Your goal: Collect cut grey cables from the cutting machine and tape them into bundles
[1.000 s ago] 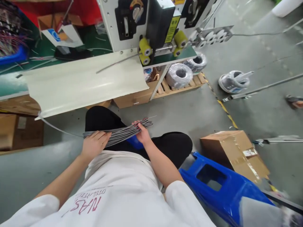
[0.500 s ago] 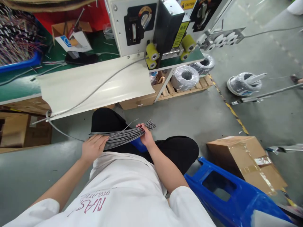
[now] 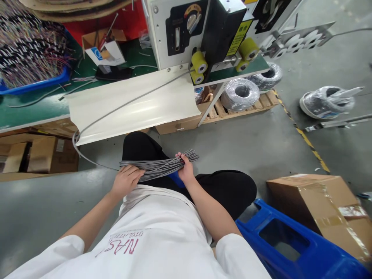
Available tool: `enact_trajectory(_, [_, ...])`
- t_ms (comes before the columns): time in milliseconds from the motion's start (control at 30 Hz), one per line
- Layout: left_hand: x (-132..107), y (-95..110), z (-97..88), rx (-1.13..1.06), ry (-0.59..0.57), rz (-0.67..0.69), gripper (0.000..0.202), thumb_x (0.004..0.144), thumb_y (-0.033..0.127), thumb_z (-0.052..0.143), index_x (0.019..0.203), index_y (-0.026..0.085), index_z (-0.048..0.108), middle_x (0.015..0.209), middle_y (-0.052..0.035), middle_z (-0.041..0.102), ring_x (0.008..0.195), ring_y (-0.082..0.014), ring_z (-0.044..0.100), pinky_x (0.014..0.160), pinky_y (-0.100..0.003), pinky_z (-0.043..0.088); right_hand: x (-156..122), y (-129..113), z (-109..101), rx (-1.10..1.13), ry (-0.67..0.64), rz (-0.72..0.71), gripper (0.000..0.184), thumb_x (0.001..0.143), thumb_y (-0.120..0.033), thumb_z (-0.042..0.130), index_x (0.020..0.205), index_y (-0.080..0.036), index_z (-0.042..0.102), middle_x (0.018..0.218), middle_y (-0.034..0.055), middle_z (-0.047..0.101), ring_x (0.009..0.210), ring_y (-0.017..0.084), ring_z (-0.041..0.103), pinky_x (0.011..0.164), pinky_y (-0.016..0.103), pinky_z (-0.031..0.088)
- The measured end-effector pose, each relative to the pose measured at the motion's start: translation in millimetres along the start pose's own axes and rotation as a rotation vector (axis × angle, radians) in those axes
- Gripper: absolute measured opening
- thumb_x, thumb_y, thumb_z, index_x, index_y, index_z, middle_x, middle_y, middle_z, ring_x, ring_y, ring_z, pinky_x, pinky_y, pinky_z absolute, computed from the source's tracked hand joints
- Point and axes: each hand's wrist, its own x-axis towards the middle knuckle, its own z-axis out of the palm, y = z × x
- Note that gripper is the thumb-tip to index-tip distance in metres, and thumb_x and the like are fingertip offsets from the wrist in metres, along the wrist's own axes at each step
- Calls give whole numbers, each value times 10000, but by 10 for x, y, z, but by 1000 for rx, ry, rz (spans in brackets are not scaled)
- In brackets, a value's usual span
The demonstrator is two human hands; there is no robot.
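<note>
A bundle of grey cut wires (image 3: 158,164) lies across my lap, over black trousers. My left hand (image 3: 126,179) rests on its left end with the fingers laid over the wires. My right hand (image 3: 186,170) is closed around the bundle near its right end, where the wire tips fan out. One long grey wire (image 3: 128,104) runs from the yellow rollers (image 3: 198,66) of the cutting machine (image 3: 186,27) down a white curved chute (image 3: 130,106) and loops off its left end.
A green bench (image 3: 29,110) carries a blue bin of coloured wires (image 3: 27,48), a small open box and a black phone. Wire coils (image 3: 240,93) sit on a pallet under the bench. A blue stool (image 3: 290,248) and a cardboard box (image 3: 322,205) stand at my right.
The machine has fed a long wire down the chute, now reaching past its left end. My hands keep their hold on the bundle; the view has shifted left.
</note>
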Motion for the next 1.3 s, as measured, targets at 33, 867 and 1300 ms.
enact_trajectory(33, [-1,-4,-7,12,-11,6,234,959,277,484,1019,262,710,898,-44,703,873,-187,618,786,-344,442,-5,-9,6,9,-8,-5,162,707,-189,774,834,-231,682,868,-18,755,868,178,707,891,350,559])
enact_trajectory(867, [1881,-160,-1033,184,384,-178,628,943,560,442,1434,168,414,1318,-191,490,1252,-340,431,1061,-492,341,21,-140,-30,-11,-243,-16,269,665,-181,839,893,-226,703,817,-10,737,883,205,721,921,399,565])
enact_trajectory(1300, [1193,-331,-986,169,375,30,153,944,327,520,1009,229,619,935,-57,661,886,-219,598,852,-369,470,69,-90,17,-1,-221,-10,224,682,-267,851,849,-212,713,793,7,735,825,199,715,866,368,574])
